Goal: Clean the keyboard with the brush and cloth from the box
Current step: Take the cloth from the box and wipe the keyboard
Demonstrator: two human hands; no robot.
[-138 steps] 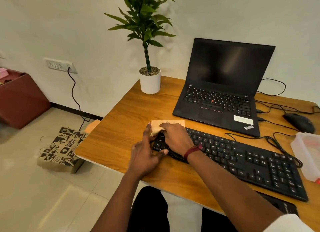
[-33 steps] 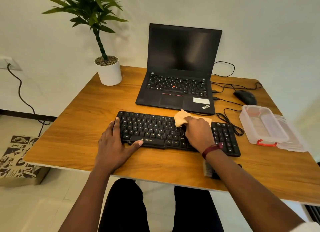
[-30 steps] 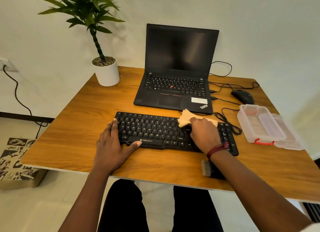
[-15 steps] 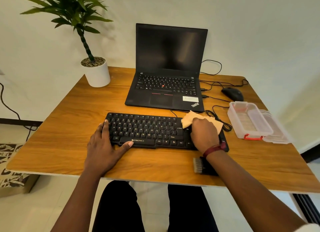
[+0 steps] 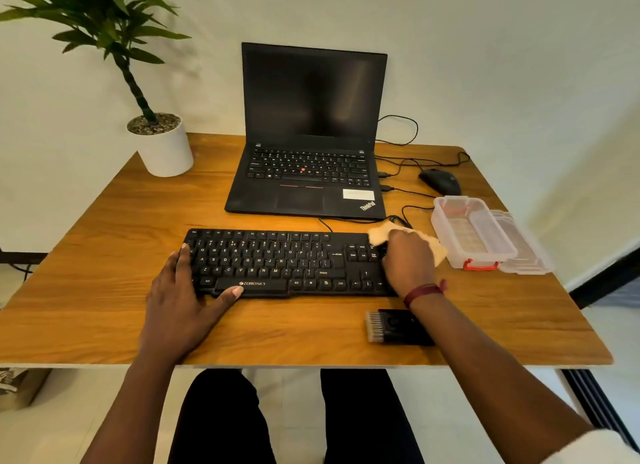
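Observation:
A black keyboard [image 5: 277,261] lies across the middle of the wooden table [image 5: 104,256]. My left hand [image 5: 183,297] rests flat on its left end, thumb on the front edge, holding it still. My right hand [image 5: 408,259] presses a beige cloth [image 5: 379,234] down on the keyboard's right end, over the number pad. The cloth sticks out behind and to the right of that hand. A black brush [image 5: 394,327] with pale bristles lies on the table in front of the keyboard, under my right forearm. The clear plastic box [image 5: 471,231] with a red clip stands open to the right.
An open black laptop [image 5: 304,173] stands behind the keyboard. A black mouse [image 5: 440,181] and several cables lie at the back right. A white potted plant [image 5: 162,145] stands at the back left corner. The box's lid [image 5: 526,249] lies beside the box.
My right hand has slid the cloth rightward along the keyboard, from the left end to the right end. My left hand has stayed on the keyboard's left end.

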